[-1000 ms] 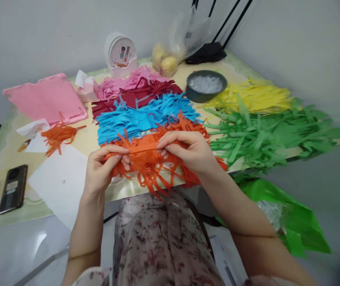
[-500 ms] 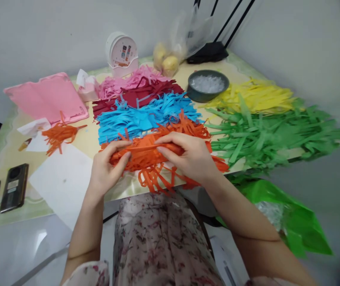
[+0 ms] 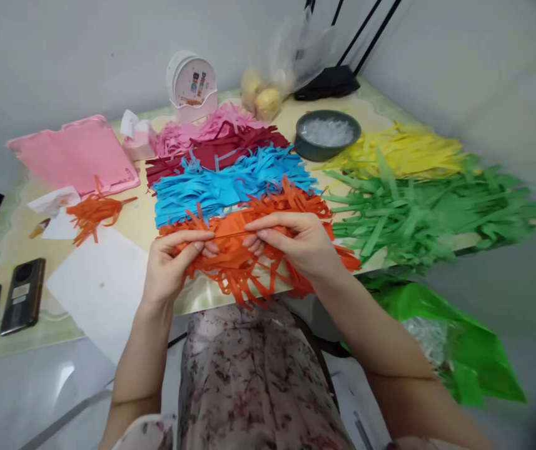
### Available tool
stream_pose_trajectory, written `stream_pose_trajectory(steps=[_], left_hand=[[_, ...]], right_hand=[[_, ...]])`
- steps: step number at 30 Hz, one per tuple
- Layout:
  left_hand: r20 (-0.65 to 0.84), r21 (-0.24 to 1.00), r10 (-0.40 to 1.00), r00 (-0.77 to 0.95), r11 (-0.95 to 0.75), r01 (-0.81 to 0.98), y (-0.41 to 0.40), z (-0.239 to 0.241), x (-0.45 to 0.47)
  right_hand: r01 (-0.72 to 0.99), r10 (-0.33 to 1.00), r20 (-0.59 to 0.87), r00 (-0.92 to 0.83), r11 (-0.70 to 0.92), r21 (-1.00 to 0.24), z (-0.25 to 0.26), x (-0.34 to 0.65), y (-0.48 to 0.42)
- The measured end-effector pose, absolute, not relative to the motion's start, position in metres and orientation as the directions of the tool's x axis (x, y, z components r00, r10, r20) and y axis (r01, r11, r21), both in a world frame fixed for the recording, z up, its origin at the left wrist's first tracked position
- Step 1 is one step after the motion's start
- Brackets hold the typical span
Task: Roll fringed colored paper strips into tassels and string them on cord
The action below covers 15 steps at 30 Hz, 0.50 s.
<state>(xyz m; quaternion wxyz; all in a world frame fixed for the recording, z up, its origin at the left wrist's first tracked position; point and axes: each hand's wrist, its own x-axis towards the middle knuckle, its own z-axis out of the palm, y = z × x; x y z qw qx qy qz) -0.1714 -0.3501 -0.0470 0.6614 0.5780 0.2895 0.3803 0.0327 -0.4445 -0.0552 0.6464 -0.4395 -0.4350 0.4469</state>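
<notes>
Both hands hold one bundle of orange fringed paper strips (image 3: 234, 259) over the table's near edge. My left hand (image 3: 171, 269) pinches its left end, fingers closed over the top fold. My right hand (image 3: 296, 244) grips the right part, fingers curled on the same fold. Loose orange strips hang below the hands. Behind lie more orange strips (image 3: 291, 197), then blue strips (image 3: 230, 181), dark red strips (image 3: 225, 147) and pink strips (image 3: 192, 131).
Green strips (image 3: 418, 212) and yellow strips (image 3: 408, 153) cover the right side beside a grey bowl (image 3: 326, 134). On the left are a pink folder (image 3: 75, 153), a small orange bundle (image 3: 92, 212), white paper (image 3: 99, 281) and a phone (image 3: 21, 294). A green bag (image 3: 455, 350) hangs below.
The hands rolled the orange bundle tight half a second ago; now it is opened out again, with fingers pinching the top fold and the fringe hanging loose.
</notes>
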Motion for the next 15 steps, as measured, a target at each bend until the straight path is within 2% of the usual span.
stream_pose_trajectory(steps=[6,9,11,13,15], left_hand=[[-0.014,0.958,0.879,0.477,0.149,-0.247,-0.353,-0.053,-0.163],[0.055,0.956,0.873,0.484,0.095,-0.279,-0.356,-0.056,-0.168],[0.124,0.977,0.829,0.545,-0.007,-0.211,-0.356,-0.054,-0.177],[0.199,0.977,0.756,0.624,-0.201,-0.068,-0.356,-0.047,-0.186],[0.315,0.883,0.685,0.657,-0.465,0.061,-0.355,-0.036,-0.191]], right_hand=[[-0.223,0.957,0.185,0.225,0.235,-0.946,-0.057,0.029,-0.44],[-0.079,0.935,0.269,0.23,0.293,-0.953,-0.054,0.028,-0.444],[0.128,0.896,0.4,0.19,0.382,-0.915,-0.049,0.031,-0.448],[0.322,0.84,0.534,0.095,0.482,-0.815,-0.042,0.036,-0.452],[0.436,0.799,0.601,-0.015,0.546,-0.715,-0.034,0.04,-0.454]])
